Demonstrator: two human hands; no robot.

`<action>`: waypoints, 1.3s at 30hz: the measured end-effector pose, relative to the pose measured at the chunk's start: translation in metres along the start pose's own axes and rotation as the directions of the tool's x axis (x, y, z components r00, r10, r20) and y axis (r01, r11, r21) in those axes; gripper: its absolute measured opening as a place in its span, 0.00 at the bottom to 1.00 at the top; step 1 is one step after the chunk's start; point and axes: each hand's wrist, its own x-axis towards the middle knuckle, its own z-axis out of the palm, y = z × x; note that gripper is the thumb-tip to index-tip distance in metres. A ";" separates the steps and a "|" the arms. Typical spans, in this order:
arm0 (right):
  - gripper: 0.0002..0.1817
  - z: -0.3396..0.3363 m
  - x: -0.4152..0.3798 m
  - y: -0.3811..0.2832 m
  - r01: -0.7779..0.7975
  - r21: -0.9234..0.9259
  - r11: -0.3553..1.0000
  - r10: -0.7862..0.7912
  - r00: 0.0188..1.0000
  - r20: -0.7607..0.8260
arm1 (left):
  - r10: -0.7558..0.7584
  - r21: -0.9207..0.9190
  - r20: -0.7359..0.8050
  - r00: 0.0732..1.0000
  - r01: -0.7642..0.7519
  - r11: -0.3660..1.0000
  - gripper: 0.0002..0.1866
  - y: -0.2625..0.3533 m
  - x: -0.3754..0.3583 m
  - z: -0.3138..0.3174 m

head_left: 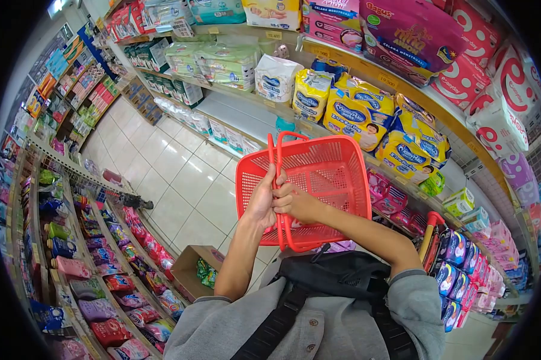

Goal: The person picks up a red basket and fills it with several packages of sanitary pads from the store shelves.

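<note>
A red plastic shopping basket (364, 180) hangs in front of my body, its slotted walls and floor showing. Its two handles are raised and close together. My left hand (260, 203) grips the handles from the left, with the thumb pointing up along them. From the other side, my right hand (293, 200) closes round the same handles, its fingers curled against my left hand. Parts of the fingers of both hands are hidden where they overlap.
Shelves ahead and right hold yellow diaper packs (353, 120), a white pack (276, 78) and pink pad packs (390, 198). Detergent and softener pouches (111, 309) fill the left shelf. A cardboard box (189, 273) stands on the tiled floor (189, 180) at left.
</note>
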 end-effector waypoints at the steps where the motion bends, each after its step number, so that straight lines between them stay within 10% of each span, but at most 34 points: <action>1: 0.31 -0.003 0.000 -0.002 0.003 0.003 1.000 -0.003 1.000 0.004 | -0.003 0.008 0.010 1.000 0.003 1.000 0.22 -0.003 0.000 0.000; 3: 0.36 -0.007 -0.001 -0.005 -0.708 0.436 0.556 0.749 0.654 0.107 | -0.003 0.013 0.020 1.000 0.003 1.000 0.22 -0.010 0.002 0.004; 4: 0.38 0.013 -0.004 -0.009 -0.743 0.608 0.281 0.888 0.441 0.128 | 0.003 0.056 -0.042 0.999 -0.001 0.998 0.22 -0.014 0.003 0.009; 5: 0.38 0.029 -0.011 -0.003 -0.743 0.604 0.289 0.885 0.448 0.127 | 0.016 0.099 -0.101 0.995 -0.006 0.995 0.23 -0.018 0.005 0.016; 7: 0.47 0.036 -0.016 0.002 -0.427 0.904 0.012 0.541 0.763 0.353 | 0.053 0.098 -0.112 0.992 -0.042 0.994 0.23 -0.028 0.009 0.027; 26: 0.47 0.064 -0.055 0.007 -0.463 0.857 0.226 0.205 0.882 0.423 | 0.046 0.153 0.128 0.991 -0.065 0.986 0.24 -0.056 0.004 0.037; 36: 0.48 0.056 -0.018 0.026 -0.477 0.821 0.313 0.567 0.788 0.241 | 0.244 0.144 -0.217 0.945 -0.216 0.966 0.25 -0.039 -0.017 0.020; 39: 0.36 -0.017 -0.020 -0.001 -0.441 0.703 0.559 0.614 0.789 0.007 | 0.289 0.107 -0.210 0.934 -0.272 0.956 0.24 -0.036 -0.015 0.003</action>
